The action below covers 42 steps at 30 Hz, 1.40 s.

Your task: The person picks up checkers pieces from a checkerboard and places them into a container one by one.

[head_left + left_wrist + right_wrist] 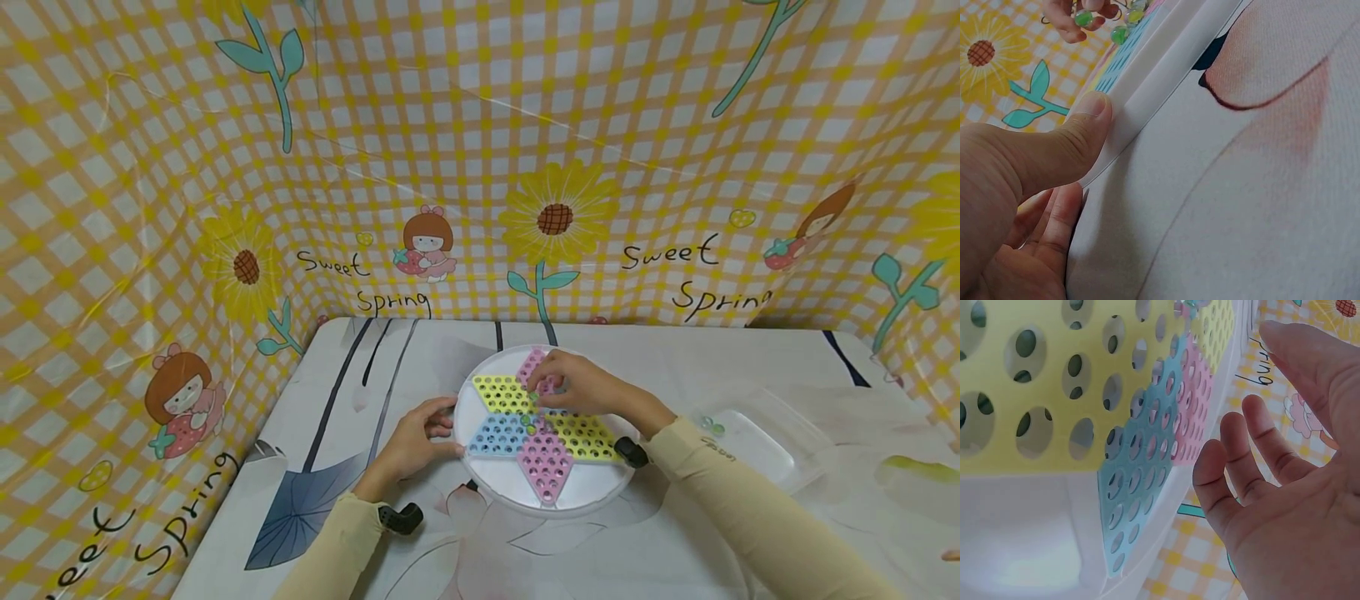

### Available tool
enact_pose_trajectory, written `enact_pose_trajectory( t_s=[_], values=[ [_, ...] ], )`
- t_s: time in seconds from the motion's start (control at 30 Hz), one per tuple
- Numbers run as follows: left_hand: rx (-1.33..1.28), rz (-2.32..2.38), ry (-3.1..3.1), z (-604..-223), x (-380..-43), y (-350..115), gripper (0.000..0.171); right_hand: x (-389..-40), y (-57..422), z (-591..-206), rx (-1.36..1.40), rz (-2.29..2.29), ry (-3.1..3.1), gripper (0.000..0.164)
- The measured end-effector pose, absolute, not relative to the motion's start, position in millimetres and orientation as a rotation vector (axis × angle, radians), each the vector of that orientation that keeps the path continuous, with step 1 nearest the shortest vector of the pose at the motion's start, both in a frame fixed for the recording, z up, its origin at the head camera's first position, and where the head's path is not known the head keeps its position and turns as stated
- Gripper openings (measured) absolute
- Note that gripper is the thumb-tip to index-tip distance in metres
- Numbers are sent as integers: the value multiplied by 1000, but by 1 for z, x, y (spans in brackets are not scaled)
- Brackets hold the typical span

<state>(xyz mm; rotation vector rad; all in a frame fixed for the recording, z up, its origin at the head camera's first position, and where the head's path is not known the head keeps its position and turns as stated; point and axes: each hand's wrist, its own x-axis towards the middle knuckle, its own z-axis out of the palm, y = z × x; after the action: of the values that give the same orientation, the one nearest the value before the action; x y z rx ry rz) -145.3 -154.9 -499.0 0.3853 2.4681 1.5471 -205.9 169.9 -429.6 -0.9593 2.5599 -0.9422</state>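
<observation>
A round white Chinese checkers board (495, 481) with a pink, yellow and blue star of holes lies on the table. My left hand (417, 440) holds its left rim; in the left wrist view the thumb (1082, 134) presses the rim, with the other fingers lower down. Above the far middle of the star, my right hand (581, 385) pinches a green marble (1083, 18) at its fingertips. Other green marbles (1120, 35) sit on the board near its centre. The right wrist view shows the right hand's other fingers (1212, 469) loosely bent beside the blue section (1141, 469).
On the right, behind the right forearm, stands a clear plastic tray (810, 417) with a few marbles (712, 426) at its left. A checked, flower-printed cloth (465, 150) hangs behind and at the sides. The table's cover (420, 358) has a leaf print.
</observation>
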Motion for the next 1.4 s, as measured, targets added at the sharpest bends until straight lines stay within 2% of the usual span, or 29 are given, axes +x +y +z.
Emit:
enact_pose_trajectory(
  t_s=[0.7, 1.4],
  values=[
    [377, 1549, 2462, -501, -146, -155, 78, -201, 178, -422, -847, -1114, 2615, 16],
    [378, 1591, 2451, -504, -147, -156, 78, -185, 210, -410, -927, -1109, 2760, 17]
  ],
)
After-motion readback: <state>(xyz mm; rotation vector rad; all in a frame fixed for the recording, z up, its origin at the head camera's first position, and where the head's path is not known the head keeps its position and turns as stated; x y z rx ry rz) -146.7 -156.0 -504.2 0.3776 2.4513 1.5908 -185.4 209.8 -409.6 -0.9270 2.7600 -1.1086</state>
